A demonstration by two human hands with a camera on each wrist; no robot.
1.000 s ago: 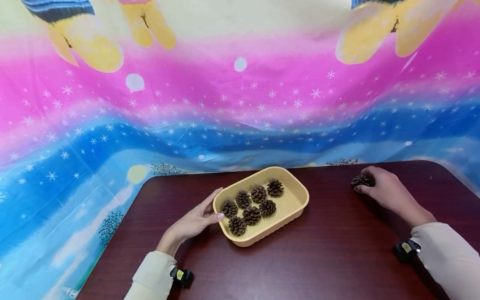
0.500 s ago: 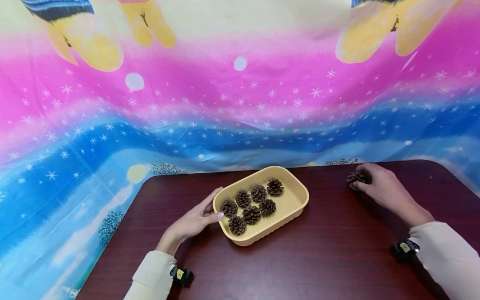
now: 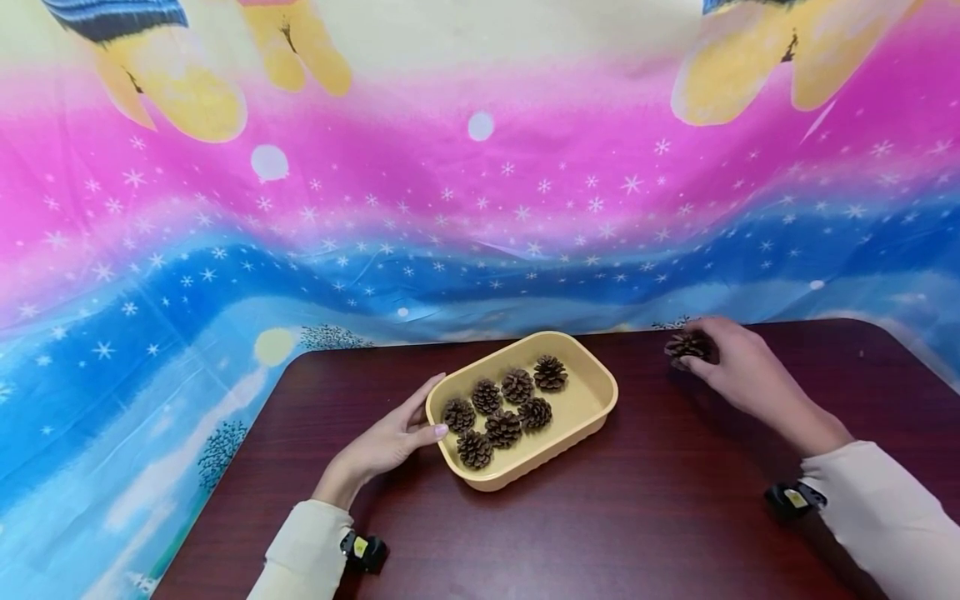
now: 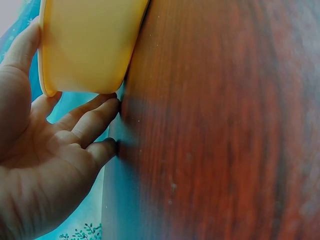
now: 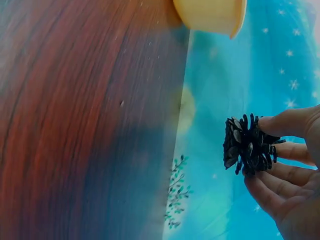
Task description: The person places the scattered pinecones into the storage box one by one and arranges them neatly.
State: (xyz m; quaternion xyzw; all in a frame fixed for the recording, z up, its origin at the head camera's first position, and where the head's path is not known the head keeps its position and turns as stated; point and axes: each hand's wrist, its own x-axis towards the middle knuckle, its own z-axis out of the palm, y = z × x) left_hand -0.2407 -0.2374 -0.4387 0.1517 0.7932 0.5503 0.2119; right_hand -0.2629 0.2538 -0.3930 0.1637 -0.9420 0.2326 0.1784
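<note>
A pale yellow rectangular plastic box (image 3: 577, 408) stands at a slant on the table, with several brown pine cones (image 3: 503, 428) grouped toward its left side. At its left end my left hand (image 3: 386, 442) holds the rim, thumb over the edge and fingers against the outer wall. In the left wrist view, the fingertips (image 4: 107, 147) are close to the tabletop. To the right of the box, my right hand (image 3: 738, 367) pinches one more pine cone (image 3: 686, 348) between thumb and fingers. The right wrist view has this pine cone (image 5: 250, 145) raised off the table.
The dark reddish-brown wooden table (image 3: 600, 533) has rounded far corners. Right behind its far edge hangs a pink and blue curtain (image 3: 480, 217) printed with snowflakes. A small black camera sits on each wrist.
My right hand has moved left toward the box, carrying the pine cone up off the table. The left hand and the box have stayed in place.
</note>
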